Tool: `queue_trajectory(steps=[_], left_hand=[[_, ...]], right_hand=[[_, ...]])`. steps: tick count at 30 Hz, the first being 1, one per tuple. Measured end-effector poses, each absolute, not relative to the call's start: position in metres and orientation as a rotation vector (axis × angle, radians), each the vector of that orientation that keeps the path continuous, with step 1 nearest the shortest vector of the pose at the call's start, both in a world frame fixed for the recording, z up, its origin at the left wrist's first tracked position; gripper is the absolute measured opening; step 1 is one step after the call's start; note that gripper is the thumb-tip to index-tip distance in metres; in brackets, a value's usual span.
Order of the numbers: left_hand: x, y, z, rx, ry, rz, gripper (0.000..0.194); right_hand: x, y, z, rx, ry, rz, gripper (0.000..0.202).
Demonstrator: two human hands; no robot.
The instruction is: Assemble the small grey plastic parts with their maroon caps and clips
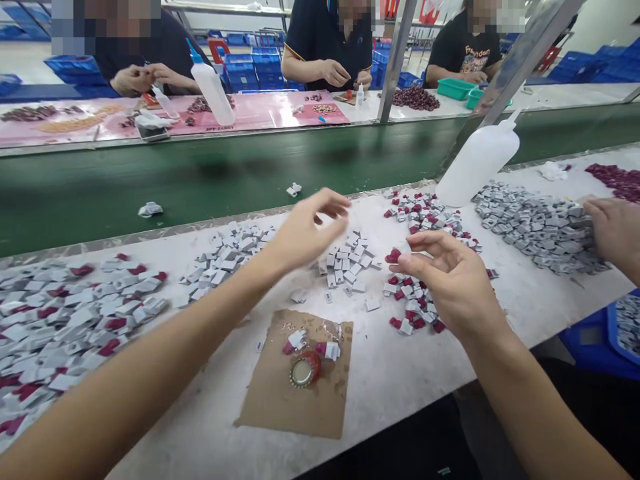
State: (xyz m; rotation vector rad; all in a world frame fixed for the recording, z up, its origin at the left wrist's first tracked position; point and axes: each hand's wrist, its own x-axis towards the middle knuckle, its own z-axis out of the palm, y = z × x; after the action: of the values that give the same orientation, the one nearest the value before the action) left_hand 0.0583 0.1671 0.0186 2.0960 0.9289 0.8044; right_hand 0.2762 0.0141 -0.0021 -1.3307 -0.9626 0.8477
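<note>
A small red-and-white piece [394, 255] is pinched between the thumb and fingers of the right hand [453, 283], above the tabletop [400, 387] at the near edge of a scatter of joined grey-and-red pieces [417, 308]. To its left, the left hand [305, 230] hangs partly open, its fingers curled and thumb apart, over a loose heap of plain grey pieces [347, 263]. Nearer lies a brown cardboard sheet [295, 413] bearing a bottle cap [303, 372] and two grey-and-red pieces just beyond it. At the far left, more mixed pieces [75, 327] spread widely. Right of the held piece and farther off, a white squeeze bottle [477, 163] stands tilted beside a dense grey pile [535, 227], where another person's hand [613, 230] reaches in from the right. Beyond runs a green belt [210, 183]; across it, three people work at a far tabletop [370, 115].
</note>
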Motion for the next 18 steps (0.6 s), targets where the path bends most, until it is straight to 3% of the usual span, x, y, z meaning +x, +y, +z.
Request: queue_trajectory(steps=[4, 9, 14, 18], left_hand=[[0.056, 0.092, 0.031, 2.048, 0.617, 0.795, 0.012], [0.043, 0.065, 0.029, 1.779, 0.728, 0.806, 0.006], [0.024, 0.05, 0.03, 1.44, 0.857, 0.515, 0.02], [0.017, 0.026, 0.034, 1.365, 0.892, 0.4, 0.022]], right_hand=[[0.251, -0.001, -0.006, -1.219, -0.902, 0.923, 0.035], [0.239, -0.019, -0.003, -1.217, -1.106, 0.855, 0.024], [0.237, -0.042, 0.001, -1.19, -1.688, 0.331, 0.038], [0.227, -0.055, -0.002, -1.156, -1.724, 0.356, 0.042]])
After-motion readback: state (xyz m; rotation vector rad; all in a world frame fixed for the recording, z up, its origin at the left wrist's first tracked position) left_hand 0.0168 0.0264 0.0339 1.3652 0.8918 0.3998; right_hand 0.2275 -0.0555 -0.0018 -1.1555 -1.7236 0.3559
